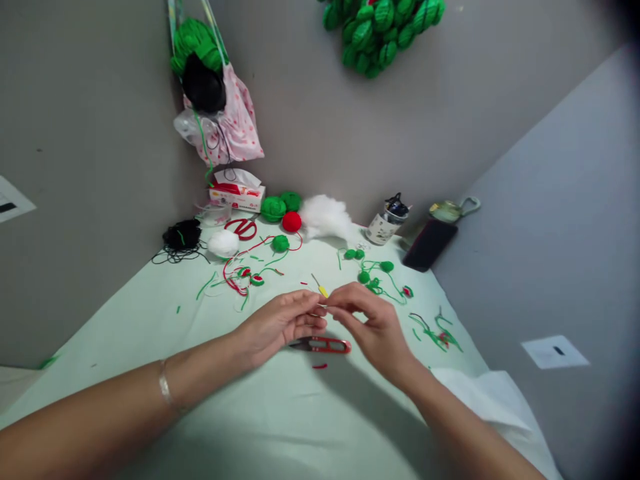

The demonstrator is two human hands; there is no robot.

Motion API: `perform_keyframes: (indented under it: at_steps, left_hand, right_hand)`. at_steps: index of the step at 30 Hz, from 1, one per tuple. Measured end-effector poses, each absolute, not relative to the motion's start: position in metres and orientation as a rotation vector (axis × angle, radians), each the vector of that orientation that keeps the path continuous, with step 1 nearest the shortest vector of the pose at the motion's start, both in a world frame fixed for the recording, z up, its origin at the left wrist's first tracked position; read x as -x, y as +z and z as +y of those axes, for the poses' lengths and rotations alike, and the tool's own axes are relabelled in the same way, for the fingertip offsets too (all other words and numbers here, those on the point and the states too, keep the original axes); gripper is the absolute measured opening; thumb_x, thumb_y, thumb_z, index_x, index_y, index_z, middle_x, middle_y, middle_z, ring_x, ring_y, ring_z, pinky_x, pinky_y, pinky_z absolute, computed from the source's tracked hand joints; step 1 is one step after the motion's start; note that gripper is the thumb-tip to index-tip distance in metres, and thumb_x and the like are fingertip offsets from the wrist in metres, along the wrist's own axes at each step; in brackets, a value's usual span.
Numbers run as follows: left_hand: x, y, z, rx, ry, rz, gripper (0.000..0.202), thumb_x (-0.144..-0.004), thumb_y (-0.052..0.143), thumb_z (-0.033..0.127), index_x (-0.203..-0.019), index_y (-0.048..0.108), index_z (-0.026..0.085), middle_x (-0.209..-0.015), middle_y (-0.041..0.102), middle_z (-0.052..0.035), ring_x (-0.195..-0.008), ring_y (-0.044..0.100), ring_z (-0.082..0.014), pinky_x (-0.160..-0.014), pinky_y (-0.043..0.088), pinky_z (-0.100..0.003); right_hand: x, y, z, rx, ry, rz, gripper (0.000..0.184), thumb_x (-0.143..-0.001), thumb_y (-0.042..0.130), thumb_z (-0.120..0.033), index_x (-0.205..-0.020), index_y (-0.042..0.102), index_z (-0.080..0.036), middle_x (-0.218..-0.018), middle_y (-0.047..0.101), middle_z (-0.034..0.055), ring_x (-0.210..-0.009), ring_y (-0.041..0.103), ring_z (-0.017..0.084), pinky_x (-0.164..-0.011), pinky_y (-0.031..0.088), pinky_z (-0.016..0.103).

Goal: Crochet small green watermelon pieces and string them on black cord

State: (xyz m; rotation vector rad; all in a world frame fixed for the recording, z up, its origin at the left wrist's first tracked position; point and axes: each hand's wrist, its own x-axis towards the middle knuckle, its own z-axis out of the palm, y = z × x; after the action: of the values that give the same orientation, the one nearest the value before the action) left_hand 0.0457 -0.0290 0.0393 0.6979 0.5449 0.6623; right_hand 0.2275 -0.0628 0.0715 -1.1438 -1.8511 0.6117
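My left hand (285, 323) and my right hand (370, 323) meet fingertip to fingertip above the middle of the table. Both pinch a thin pale strand (325, 306); most of it is hidden by the fingers. Under my hands lie red-handled thread snips (327, 345) and a short red yarn scrap (320, 366). Just beyond the fingertips is a yellow-handled crochet hook (323, 291). Small green and red crocheted pieces (257, 280) with loose yarn tails lie to the left, and small green crocheted balls (387, 266) to the right.
Along the back stand a tissue box (237, 198), red scissors (242, 229), green yarn balls (273, 209), a red one (291, 221), white stuffing (326, 217), a cup (384, 227) and a phone (431, 245). Black yarn (182, 235) sits left. A pink bag (241, 113) hangs above.
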Motion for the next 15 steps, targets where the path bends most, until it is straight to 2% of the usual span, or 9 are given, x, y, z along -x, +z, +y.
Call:
perform_keyframes:
  at_steps: [2, 5, 6, 9, 11, 15]
  left_hand:
    - [-0.032, 0.035, -0.029, -0.634, 0.721, 0.595, 0.024, -0.083, 0.073, 0.036, -0.088, 0.065, 0.015, -0.088, 0.063, -0.0020, -0.076, 0.063, -0.0098, -0.080, 0.053, -0.024]
    - [-0.007, 0.031, -0.005, -0.836, 0.756, 0.740, 0.026, -0.083, 0.071, 0.039, -0.097, 0.064, 0.018, -0.090, 0.065, -0.0017, -0.077, 0.063, -0.0121, -0.079, 0.051, -0.026]
    - [0.001, 0.031, 0.009, -1.012, 0.762, 0.819, 0.027, -0.083, 0.069, 0.040, -0.100, 0.064, 0.020, -0.090, 0.066, -0.0016, -0.078, 0.063, -0.0135, -0.078, 0.051, -0.027]
    - [0.019, 0.029, 0.058, -1.694, 0.782, 1.163, 0.018, -0.082, 0.064, 0.037, -0.084, 0.064, 0.019, -0.082, 0.064, -0.0014, -0.075, 0.059, -0.0172, -0.072, 0.047, -0.029]
    - [0.020, 0.025, 0.087, -1.995, 0.745, 1.333, 0.016, -0.083, 0.060, 0.035, -0.083, 0.064, 0.020, -0.087, 0.065, -0.0027, -0.077, 0.059, -0.0193, -0.073, 0.045, -0.031]
    - [0.005, 0.018, 0.118, -2.175, 0.577, 1.374, 0.009, -0.074, 0.062, 0.026, -0.070, 0.064, 0.019, -0.082, 0.064, -0.0053, -0.082, 0.060, -0.0236, -0.073, 0.043, -0.033]
  right_hand:
    - [-0.207, 0.061, -0.056, 1.045, 0.453, -1.936, 0.011, -0.092, 0.059, -0.014, -0.091, 0.068, -0.020, -0.086, 0.064, 0.0052, -0.077, 0.062, 0.015, -0.066, 0.049, 0.027]
    - [-0.197, 0.054, -0.044, 1.012, 0.394, -1.959, 0.014, -0.092, 0.056, -0.010, -0.091, 0.066, -0.020, -0.086, 0.064, 0.0048, -0.080, 0.062, 0.015, -0.069, 0.049, 0.028]
    - [-0.197, 0.053, -0.039, 1.037, 0.428, -1.935, 0.012, -0.092, 0.057, -0.012, -0.090, 0.065, -0.020, -0.086, 0.064, 0.0044, -0.079, 0.061, 0.015, -0.069, 0.050, 0.028]
    - [-0.199, 0.050, -0.026, 1.177, 0.642, -1.749, 0.006, -0.092, 0.061, -0.020, -0.087, 0.065, -0.021, -0.083, 0.065, 0.0023, -0.073, 0.061, 0.014, -0.066, 0.051, 0.027]
    - [-0.200, 0.046, -0.017, 1.250, 0.805, -1.601, 0.008, -0.090, 0.063, -0.026, -0.085, 0.065, -0.020, -0.079, 0.065, 0.0010, -0.068, 0.061, 0.013, -0.063, 0.051, 0.026]
    - [-0.201, 0.042, -0.007, 1.301, 1.028, -1.428, 0.014, -0.085, 0.069, -0.032, -0.082, 0.066, -0.018, -0.072, 0.064, 0.0001, -0.061, 0.058, 0.011, -0.060, 0.049, 0.025]
